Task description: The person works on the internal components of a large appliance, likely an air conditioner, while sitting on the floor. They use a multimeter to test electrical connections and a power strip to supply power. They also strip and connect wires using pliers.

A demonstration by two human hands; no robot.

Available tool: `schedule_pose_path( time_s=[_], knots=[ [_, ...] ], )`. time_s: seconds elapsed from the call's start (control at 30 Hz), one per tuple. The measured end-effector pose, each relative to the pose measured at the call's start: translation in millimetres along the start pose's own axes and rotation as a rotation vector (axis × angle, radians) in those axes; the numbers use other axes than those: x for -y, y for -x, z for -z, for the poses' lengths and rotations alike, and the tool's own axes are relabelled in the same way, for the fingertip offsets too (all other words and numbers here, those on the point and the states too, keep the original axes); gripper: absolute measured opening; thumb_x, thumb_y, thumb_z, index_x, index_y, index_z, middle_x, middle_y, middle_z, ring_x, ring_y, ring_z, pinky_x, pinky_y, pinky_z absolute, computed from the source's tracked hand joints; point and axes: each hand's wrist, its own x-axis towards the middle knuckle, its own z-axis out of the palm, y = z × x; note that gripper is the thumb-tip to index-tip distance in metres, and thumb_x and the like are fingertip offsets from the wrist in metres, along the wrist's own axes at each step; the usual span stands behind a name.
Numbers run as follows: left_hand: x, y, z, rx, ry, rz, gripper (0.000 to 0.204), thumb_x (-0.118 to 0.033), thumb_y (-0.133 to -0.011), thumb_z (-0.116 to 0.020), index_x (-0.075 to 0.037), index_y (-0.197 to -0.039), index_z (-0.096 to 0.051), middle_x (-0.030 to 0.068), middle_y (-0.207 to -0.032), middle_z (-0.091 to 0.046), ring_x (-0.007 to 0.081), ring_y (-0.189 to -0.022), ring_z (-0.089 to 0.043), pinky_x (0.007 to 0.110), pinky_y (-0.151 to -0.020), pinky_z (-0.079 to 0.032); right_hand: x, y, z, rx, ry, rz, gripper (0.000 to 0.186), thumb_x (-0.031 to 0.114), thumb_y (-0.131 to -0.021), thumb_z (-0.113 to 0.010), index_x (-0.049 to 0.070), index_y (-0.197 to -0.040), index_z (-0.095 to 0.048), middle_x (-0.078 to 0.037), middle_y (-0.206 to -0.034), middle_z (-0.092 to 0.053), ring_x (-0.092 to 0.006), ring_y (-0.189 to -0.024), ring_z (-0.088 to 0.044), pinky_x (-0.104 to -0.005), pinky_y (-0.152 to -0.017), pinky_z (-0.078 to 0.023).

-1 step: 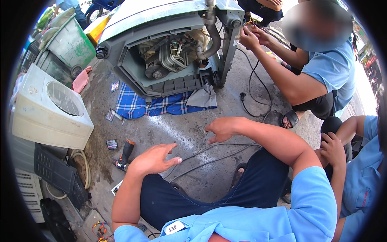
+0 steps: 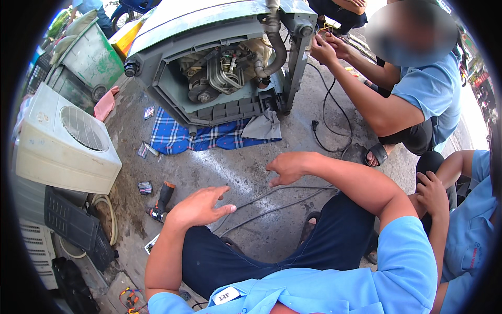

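My left hand (image 2: 201, 206) hangs in the air above my left knee, open, its thumb and fingers apart. Holding nothing, my right hand (image 2: 290, 167) is also open over the concrete, with thumb and forefinger stretched forward. A cordless drill (image 2: 166, 196) with an orange-and-black body lies on the ground just left of my left hand. Beyond both hands, a washing machine (image 2: 217, 112) rests tipped over, its underside facing me. Inside it show a motor (image 2: 203, 90) and metal bracket parts; a grey drain hose (image 2: 278, 52) runs down its right side. Neither hand touches the machine.
A blue plaid cloth (image 2: 209, 140) lies under the machine. Black cable (image 2: 349, 123) loops across the ground. At left stand an air-conditioner outdoor unit (image 2: 44, 144) and a green bin (image 2: 97, 57). Right, a crouching co-worker (image 2: 429, 97) handles thin wires; another person (image 2: 468, 225) sits close beside me.
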Motion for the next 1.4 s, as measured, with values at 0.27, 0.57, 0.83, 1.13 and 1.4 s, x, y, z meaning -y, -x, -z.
schedule_pose_path(
  time_s=[0.27, 0.57, 0.83, 1.13, 1.4],
  knots=[
    [1.9, -1.0, -0.7, -0.011, -0.005, -0.009, 0.072, -0.05, -0.09, -0.061, 0.006, -0.135, -0.049, 0.0273, -0.118, -0.063, 0.0392, -0.112, -0.06, 0.044, -0.097, -0.046, -3.5, -2.6, -3.1, -0.023, 0.016, -0.011, 0.055, 0.045, -0.09, -0.062, -0.002, -0.118, -0.059, -0.025, -0.106, -0.067, -0.0421, -0.104, -0.062, -0.0491, -0.09, -0.049],
    [0.8, -2.2, -0.2, -0.003, 0.001, -0.005, 0.075, -0.051, -0.091, -0.061, 0.007, -0.137, -0.047, 0.0274, -0.119, -0.062, 0.0386, -0.114, -0.06, 0.044, -0.098, -0.045, -1.9, -3.3, 2.0, 0.044, 0.013, -0.048, 0.056, 0.046, -0.09, -0.062, -0.003, -0.118, -0.059, -0.025, -0.11, -0.066, -0.0414, -0.108, -0.061, -0.0484, -0.092, -0.048],
    [1.8, -3.2, -0.7, 0.008, -0.007, 0.0, 0.074, -0.051, -0.091, -0.061, 0.006, -0.137, -0.047, 0.0274, -0.117, -0.063, 0.0392, -0.112, -0.06, 0.044, -0.096, -0.047, -2.8, -4.9, -2.8, 0.018, 0.027, 0.008, 0.056, 0.046, -0.091, -0.062, -0.004, -0.116, -0.06, -0.026, -0.106, -0.066, -0.0424, -0.105, -0.062, -0.0489, -0.091, -0.049],
    [-0.8, -6.2, 1.0, 0.016, 0.002, 0.045, 0.072, -0.051, -0.092, -0.061, 0.005, -0.136, -0.049, 0.0266, -0.116, -0.064, 0.039, -0.109, -0.062, 0.044, -0.093, -0.048, -7.3, -7.2, 0.3, 0.021, 0.012, 0.041, 0.054, 0.044, -0.09, -0.063, -0.004, -0.114, -0.06, -0.026, -0.106, -0.066, -0.0425, -0.105, -0.062, -0.0489, -0.091, -0.049],
    [4.8, 44.8, 3.7, -0.133, 0.275, 0.251, 0.063, -0.041, -0.091, -0.066, 0.003, -0.134, -0.052, 0.0213, -0.11, -0.068, 0.0309, -0.092, -0.068, 0.039, -0.081, -0.053, -18.5, -55.4, -39.8, 0.129, 0.224, 0.157, 0.029, 0.011, -0.081, -0.061, -0.003, -0.105, -0.066, -0.022, -0.1, -0.069, -0.0381, -0.098, -0.067, -0.0473, -0.08, -0.054]
  ],
)
